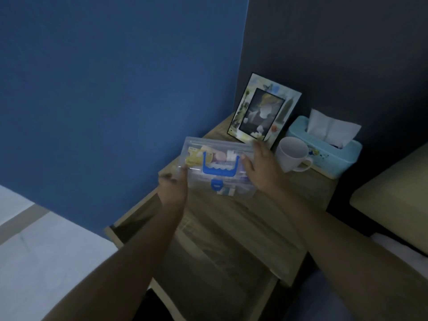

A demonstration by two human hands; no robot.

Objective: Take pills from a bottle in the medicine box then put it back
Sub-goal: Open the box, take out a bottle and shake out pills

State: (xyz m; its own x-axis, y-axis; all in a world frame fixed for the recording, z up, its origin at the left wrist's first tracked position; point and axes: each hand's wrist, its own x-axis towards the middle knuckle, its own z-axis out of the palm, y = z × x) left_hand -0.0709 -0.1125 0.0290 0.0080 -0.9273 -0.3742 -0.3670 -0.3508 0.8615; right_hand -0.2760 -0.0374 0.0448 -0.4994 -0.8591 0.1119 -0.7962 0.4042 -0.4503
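Observation:
A clear plastic medicine box (199,181) with a blue handle and a blue latch is held between both hands over the wooden bedside table (231,218). Its lid is closed and the latch faces me. My left hand (174,184) grips the box's left end. Its right end is gripped by my right hand (259,163), the thumb lying on the lid. Packets and small items show through the plastic; I cannot pick out a pill bottle among them.
At the back of the table stand a picture frame (264,110), a white mug (293,155) and a light-blue tissue box (328,149). A blue wall is on the left, a bed with a pillow (393,195) on the right. Open shelves lie below the tabletop.

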